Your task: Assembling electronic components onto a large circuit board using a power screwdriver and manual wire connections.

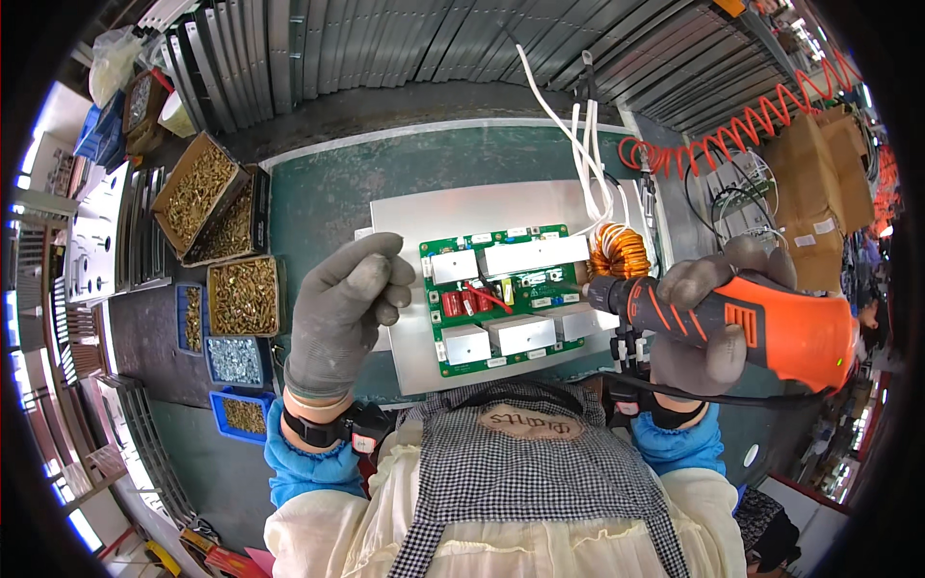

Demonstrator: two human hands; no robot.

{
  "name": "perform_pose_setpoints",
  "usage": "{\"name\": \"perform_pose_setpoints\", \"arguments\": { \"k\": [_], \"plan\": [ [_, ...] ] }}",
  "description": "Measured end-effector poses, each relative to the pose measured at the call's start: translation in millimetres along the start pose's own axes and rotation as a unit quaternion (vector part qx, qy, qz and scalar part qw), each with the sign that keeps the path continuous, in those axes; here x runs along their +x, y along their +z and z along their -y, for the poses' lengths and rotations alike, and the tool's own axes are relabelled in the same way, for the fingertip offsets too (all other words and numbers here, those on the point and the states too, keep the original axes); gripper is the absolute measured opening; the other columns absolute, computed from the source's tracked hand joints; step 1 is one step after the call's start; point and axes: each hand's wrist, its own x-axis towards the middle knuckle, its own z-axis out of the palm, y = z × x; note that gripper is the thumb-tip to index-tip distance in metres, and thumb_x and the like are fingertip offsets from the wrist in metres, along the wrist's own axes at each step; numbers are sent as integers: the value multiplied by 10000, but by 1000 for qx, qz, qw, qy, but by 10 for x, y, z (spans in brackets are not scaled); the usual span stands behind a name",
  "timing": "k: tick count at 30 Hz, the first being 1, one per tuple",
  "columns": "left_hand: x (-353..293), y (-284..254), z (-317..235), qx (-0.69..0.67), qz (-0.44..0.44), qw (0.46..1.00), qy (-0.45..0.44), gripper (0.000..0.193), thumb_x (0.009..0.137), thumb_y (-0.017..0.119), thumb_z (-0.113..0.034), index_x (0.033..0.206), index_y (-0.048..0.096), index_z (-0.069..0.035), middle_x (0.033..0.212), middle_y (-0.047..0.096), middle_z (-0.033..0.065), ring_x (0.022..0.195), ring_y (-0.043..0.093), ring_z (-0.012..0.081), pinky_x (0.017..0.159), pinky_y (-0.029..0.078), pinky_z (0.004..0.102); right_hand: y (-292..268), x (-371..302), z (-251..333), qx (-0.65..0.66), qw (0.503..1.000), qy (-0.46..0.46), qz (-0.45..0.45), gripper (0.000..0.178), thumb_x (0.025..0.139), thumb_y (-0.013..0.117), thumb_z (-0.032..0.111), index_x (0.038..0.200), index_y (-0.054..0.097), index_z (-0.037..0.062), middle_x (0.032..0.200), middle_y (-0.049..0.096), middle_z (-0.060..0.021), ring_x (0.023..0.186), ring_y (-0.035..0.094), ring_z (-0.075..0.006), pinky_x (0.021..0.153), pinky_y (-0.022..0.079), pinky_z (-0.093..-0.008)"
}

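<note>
My right hand (pixel 708 313), in a grey glove, is wrapped round an orange and black power screwdriver (pixel 761 326). Its dark nose points left, at the right edge of a green circuit board (pixel 525 297). White metal blocks and red and yellow parts sit on the board, which lies on a silver metal plate (pixel 405 217). Left of the board, my gloved left hand (pixel 352 303) is raised with its fingers curled and pinched together. What they hold, if anything, is hidden. An orange-wound coil (pixel 619 252) touches the board's upper right side, with white cables (pixel 588 159) running up from it.
Cardboard boxes of brass-coloured fasteners (pixel 241 294) and blue bins of small parts (pixel 236 360) stand at the left. Long grey metal profiles (pixel 405 43) are stacked across the back. A red coiled hose (pixel 713 152) and a large cardboard box (pixel 814 193) are at the right.
</note>
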Motion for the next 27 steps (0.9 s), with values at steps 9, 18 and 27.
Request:
{"name": "perform_pose_setpoints", "arguments": {
  "k": [9, 18, 27],
  "plan": [
    [34, -16, 105, -11, -19, 999, -30, 383, 893, 642, -230, 1162, 562, 30, 863, 631, 85, 705, 559, 114, 561, 422, 199, 53, -64, -181, -11, 998, 36, 45, 748, 774, 737, 207, 1376, 317, 65, 1232, 521, -152, 786, 636, -211, 597, 525, -346],
    [84, -71, 144, -4, -27, 999, -37, 356, 910, 610, -197, 1165, 557, 47, 875, 634, 84, 715, 567, 114, 575, 435, 202, 122, 17, -97, 9, 998, 14, 66, 678, 814, 713, 232, 1345, 332, 50, 1194, 528, -132, 711, 621, -185, 587, 510, -336],
    [98, -133, 275, 30, -27, 996, -84, 364, 924, 577, -158, 1198, 530, 78, 922, 653, 113, 739, 583, 122, 609, 451, 209, 129, -78, -199, -11, 996, 5, 86, 661, 804, 716, 219, 1327, 356, 35, 1236, 518, -156, 695, 622, -184, 587, 500, -329]
  ]
}}
